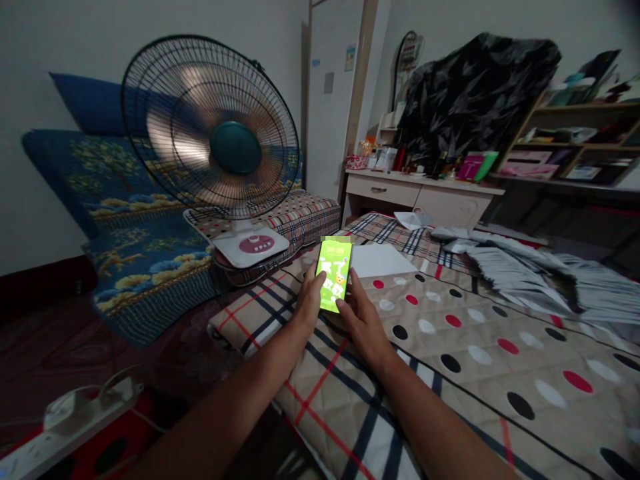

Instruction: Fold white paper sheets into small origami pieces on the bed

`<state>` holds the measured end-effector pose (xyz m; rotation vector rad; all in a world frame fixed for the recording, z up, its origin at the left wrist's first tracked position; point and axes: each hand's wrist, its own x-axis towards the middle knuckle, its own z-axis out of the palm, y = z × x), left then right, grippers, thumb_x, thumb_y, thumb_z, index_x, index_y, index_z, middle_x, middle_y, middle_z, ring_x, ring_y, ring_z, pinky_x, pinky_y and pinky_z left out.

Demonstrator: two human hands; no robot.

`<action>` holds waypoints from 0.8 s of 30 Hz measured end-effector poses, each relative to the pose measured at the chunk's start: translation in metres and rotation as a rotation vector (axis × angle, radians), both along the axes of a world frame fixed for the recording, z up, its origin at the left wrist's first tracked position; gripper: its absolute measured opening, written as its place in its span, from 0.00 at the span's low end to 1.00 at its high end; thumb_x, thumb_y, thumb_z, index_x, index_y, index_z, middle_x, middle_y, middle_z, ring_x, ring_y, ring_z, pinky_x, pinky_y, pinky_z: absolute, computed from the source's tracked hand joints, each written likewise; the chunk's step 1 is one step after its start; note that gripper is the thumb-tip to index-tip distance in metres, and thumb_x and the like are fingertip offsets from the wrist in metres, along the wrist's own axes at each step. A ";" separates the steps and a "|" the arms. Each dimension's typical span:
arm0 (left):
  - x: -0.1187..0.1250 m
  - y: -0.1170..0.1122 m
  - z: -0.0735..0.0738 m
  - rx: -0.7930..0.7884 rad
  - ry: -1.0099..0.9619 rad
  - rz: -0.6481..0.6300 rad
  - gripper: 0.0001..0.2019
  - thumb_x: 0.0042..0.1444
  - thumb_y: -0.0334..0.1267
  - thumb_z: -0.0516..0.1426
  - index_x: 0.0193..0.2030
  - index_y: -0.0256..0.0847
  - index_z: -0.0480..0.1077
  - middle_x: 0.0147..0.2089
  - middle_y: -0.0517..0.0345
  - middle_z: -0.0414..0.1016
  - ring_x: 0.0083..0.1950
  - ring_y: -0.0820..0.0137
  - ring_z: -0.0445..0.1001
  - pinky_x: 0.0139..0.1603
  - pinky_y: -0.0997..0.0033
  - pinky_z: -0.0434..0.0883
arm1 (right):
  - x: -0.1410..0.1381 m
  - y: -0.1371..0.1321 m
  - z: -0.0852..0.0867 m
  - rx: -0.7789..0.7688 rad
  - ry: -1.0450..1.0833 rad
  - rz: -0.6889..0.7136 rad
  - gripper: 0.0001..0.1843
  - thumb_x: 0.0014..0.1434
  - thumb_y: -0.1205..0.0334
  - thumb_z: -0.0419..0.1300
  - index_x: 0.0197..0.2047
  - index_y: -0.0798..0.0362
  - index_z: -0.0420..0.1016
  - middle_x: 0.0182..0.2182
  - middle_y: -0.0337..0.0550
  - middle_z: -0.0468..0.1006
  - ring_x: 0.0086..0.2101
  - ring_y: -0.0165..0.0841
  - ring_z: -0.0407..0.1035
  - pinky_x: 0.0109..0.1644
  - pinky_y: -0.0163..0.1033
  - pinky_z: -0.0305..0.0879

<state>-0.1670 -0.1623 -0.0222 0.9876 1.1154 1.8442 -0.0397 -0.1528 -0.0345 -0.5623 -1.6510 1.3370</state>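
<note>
A smartphone (332,280) with a lit, bright green screen is held upright between my two hands, above the near edge of the bed. My left hand (309,293) grips its left side, the thumb lying on the screen's edge. Around the lower right corner my right hand (361,313) is closed, its thumb at the bottom of the screen. The fingers behind the phone are hidden. Just beyond it, a white sheet of paper (383,261) lies on the patterned bed cover (430,333).
An electric fan (235,148) stands on the left beside a blue covered sofa (150,267). Stacks of white papers (530,273) spread over the bed's right side. A cluttered white dresser (400,193) is behind. At lower left lies a power strip (70,427) with plugs and cables.
</note>
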 end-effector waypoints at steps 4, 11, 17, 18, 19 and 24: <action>0.000 -0.001 0.000 -0.002 0.015 0.005 0.22 0.55 0.44 0.54 0.55 0.39 0.67 0.49 0.51 0.76 0.45 0.62 0.76 0.50 0.63 0.71 | -0.001 0.001 -0.001 0.010 -0.013 -0.019 0.43 0.62 0.53 0.58 0.73 0.48 0.41 0.66 0.46 0.60 0.60 0.42 0.62 0.64 0.52 0.60; 0.000 -0.007 0.002 0.015 0.142 0.020 0.30 0.48 0.36 0.57 0.61 0.38 0.61 0.59 0.47 0.70 0.58 0.56 0.70 0.59 0.57 0.67 | 0.000 0.000 -0.005 0.025 -0.018 0.017 0.43 0.61 0.58 0.58 0.73 0.42 0.38 0.63 0.46 0.65 0.53 0.41 0.70 0.58 0.53 0.67; 0.000 -0.006 0.001 0.017 0.173 0.030 0.38 0.42 0.31 0.56 0.64 0.35 0.56 0.63 0.42 0.66 0.60 0.54 0.68 0.61 0.54 0.66 | 0.000 -0.001 -0.005 -0.098 0.037 -0.006 0.50 0.57 0.60 0.61 0.73 0.43 0.34 0.61 0.49 0.67 0.52 0.41 0.71 0.55 0.54 0.69; 0.000 -0.006 0.000 0.018 0.173 0.029 0.38 0.42 0.30 0.56 0.64 0.36 0.56 0.63 0.43 0.66 0.60 0.55 0.68 0.61 0.55 0.66 | 0.000 -0.002 -0.004 -0.128 0.047 -0.005 0.51 0.56 0.60 0.62 0.73 0.43 0.34 0.61 0.50 0.67 0.51 0.41 0.71 0.54 0.54 0.70; -0.001 -0.006 0.000 0.020 0.175 0.028 0.38 0.42 0.29 0.55 0.64 0.36 0.56 0.63 0.44 0.66 0.60 0.55 0.68 0.61 0.55 0.66 | 0.000 -0.003 -0.002 -0.159 0.057 -0.004 0.51 0.56 0.60 0.62 0.73 0.43 0.34 0.60 0.50 0.67 0.51 0.41 0.71 0.53 0.53 0.70; -0.003 -0.007 0.000 -0.001 0.170 0.018 0.36 0.43 0.30 0.54 0.63 0.38 0.59 0.60 0.48 0.70 0.58 0.56 0.71 0.58 0.57 0.68 | 0.000 -0.007 0.007 -0.243 0.078 -0.015 0.53 0.52 0.61 0.63 0.73 0.45 0.36 0.57 0.50 0.70 0.49 0.40 0.72 0.52 0.53 0.71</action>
